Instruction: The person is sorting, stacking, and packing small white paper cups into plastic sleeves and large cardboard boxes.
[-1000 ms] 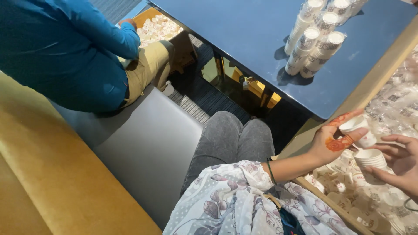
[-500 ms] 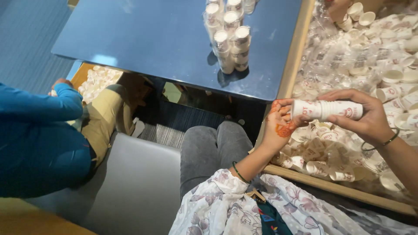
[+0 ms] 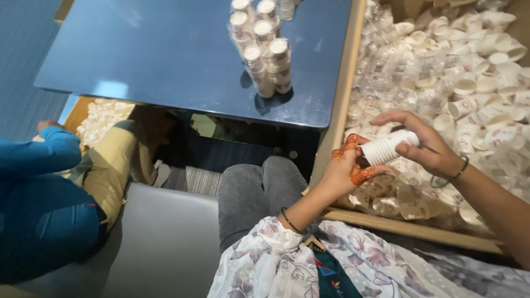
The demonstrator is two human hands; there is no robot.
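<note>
A short stack of white paper cups (image 3: pixel 389 147) lies on its side between the two hands, held over the near edge of a big wooden box (image 3: pixel 343 113). The right hand (image 3: pixel 428 146) is closed over the stack from above, its fingers (image 3: pixel 398 117) arched across the far end and the thumb under it, so that end is partly covered. The left hand (image 3: pixel 345 168), marked with orange-brown patterns, meets the near end of the stack; its fingers (image 3: pixel 369 174) curl around the rim there, touching it. Below and beyond the fingers the box is filled with loose cups (image 3: pixel 469 83), white and tumbled among clear plastic wrap, so single cups are hard to pick out. Well to the left of the fingers, across the box wall, a glossy blue worktop (image 3: pixel 165 55) carries upright bundled stacks of cups (image 3: pixel 265 55); the farthest ones are cut off at the top edge. Near the person's own grey knees (image 3: pixel 256 190), below the left hand, a grey seat (image 3: pixel 165 243) stretches left to another person in a blue top (image 3: pixel 38 204), only partly in view, beside a second container of cups (image 3: pixel 102 118) that is mostly hidden.
</note>
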